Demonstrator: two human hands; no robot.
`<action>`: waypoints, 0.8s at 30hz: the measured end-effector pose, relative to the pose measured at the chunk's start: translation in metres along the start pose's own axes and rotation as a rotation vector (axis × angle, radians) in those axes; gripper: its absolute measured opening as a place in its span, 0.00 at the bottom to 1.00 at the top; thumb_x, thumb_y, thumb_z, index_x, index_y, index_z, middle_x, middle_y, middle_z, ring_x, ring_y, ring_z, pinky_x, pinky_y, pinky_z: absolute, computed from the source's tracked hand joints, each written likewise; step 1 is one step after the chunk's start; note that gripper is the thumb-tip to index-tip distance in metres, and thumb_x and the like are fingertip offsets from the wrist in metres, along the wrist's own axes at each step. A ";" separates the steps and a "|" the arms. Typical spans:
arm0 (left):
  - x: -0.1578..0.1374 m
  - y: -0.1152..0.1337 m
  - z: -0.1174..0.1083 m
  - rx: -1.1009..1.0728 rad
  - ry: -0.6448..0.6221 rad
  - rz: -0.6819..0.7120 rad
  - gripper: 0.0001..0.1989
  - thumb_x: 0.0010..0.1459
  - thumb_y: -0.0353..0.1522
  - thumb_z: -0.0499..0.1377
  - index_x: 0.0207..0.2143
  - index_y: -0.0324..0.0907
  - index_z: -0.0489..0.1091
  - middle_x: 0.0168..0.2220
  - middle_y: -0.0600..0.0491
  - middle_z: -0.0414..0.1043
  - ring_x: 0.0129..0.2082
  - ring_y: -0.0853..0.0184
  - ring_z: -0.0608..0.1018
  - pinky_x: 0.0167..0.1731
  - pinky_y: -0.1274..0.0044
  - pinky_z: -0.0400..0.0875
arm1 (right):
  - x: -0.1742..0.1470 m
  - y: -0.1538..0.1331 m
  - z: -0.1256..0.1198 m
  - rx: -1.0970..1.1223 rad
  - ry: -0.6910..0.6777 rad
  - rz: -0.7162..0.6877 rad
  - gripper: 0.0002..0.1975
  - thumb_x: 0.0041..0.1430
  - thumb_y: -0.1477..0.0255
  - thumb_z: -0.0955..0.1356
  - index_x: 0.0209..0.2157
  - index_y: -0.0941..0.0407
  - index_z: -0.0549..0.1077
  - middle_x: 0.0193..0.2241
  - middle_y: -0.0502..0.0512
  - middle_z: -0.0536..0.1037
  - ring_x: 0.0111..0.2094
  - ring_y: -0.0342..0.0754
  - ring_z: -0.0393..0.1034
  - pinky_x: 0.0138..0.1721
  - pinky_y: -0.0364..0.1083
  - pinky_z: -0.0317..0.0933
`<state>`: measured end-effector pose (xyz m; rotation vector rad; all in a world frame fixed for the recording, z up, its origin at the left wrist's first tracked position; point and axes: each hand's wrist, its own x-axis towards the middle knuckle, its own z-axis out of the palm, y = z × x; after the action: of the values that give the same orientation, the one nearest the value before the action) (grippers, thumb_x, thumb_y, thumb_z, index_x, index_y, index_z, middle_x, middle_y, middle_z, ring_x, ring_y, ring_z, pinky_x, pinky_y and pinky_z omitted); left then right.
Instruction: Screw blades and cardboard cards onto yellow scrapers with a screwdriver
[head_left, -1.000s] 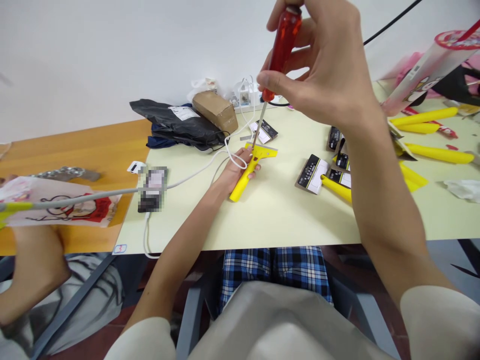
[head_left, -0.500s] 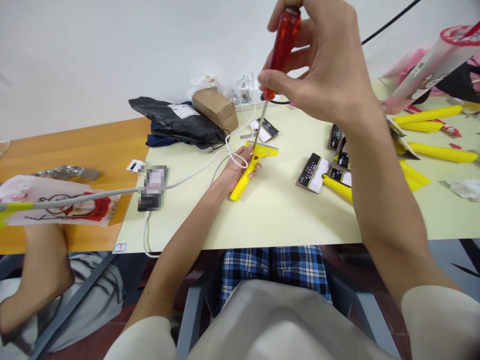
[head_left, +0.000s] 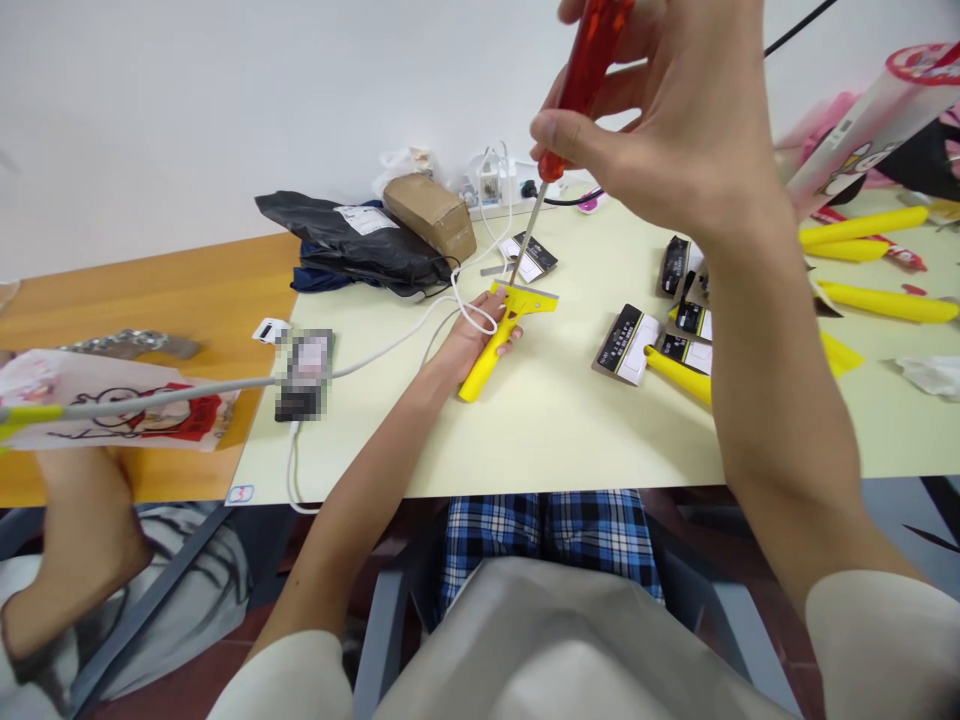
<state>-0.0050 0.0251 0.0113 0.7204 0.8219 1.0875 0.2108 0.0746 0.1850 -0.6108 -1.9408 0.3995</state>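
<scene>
My left hand [head_left: 472, 338] is closed around a yellow scraper [head_left: 489, 365] lying on the pale table, its wide head with a metal blade edge pointing away from me. High on the right, my right hand [head_left: 667, 130] grips the red handle of a screwdriver [head_left: 594, 62]. The slanted metal shaft reaches down to the left part of the scraper head, beside my left fingertips; whether the tip sits in a screw cannot be made out. A second screw shows on the head's right side. A white cable [head_left: 461, 300] crosses over my left hand.
Black-and-white cards [head_left: 630, 345] and more yellow scrapers [head_left: 889, 300] lie to the right, near a tall cup [head_left: 847, 140]. A cardboard box [head_left: 431, 215] and black plastic bag [head_left: 352, 245] are at the back. On the left are a blurred-out device [head_left: 306, 375] and another person's arm [head_left: 86, 540].
My right hand and the screwdriver handle have shifted right and slightly up, so the screwdriver leans more to the right. Its tip and my left hand with the scraper have hardly moved.
</scene>
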 end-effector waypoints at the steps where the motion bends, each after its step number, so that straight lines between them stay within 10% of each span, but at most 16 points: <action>1: 0.000 0.000 0.000 0.000 0.001 -0.001 0.20 0.64 0.45 0.75 0.45 0.43 0.72 0.37 0.53 0.78 0.25 0.72 0.80 0.15 0.83 0.62 | 0.000 -0.001 -0.001 -0.006 -0.007 0.001 0.16 0.65 0.69 0.76 0.51 0.45 0.73 0.58 0.52 0.78 0.48 0.50 0.83 0.47 0.49 0.84; 24: 0.001 0.000 0.005 -0.075 0.061 -0.041 0.20 0.67 0.44 0.74 0.51 0.44 0.76 0.36 0.53 0.77 0.23 0.73 0.80 0.14 0.83 0.63 | 0.004 0.008 0.009 -0.057 -0.020 0.016 0.21 0.57 0.72 0.79 0.47 0.45 0.71 0.53 0.46 0.77 0.44 0.48 0.82 0.42 0.53 0.81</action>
<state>-0.0004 0.0253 0.0138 0.6080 0.8398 1.1019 0.2027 0.0837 0.1801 -0.6615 -1.9730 0.3619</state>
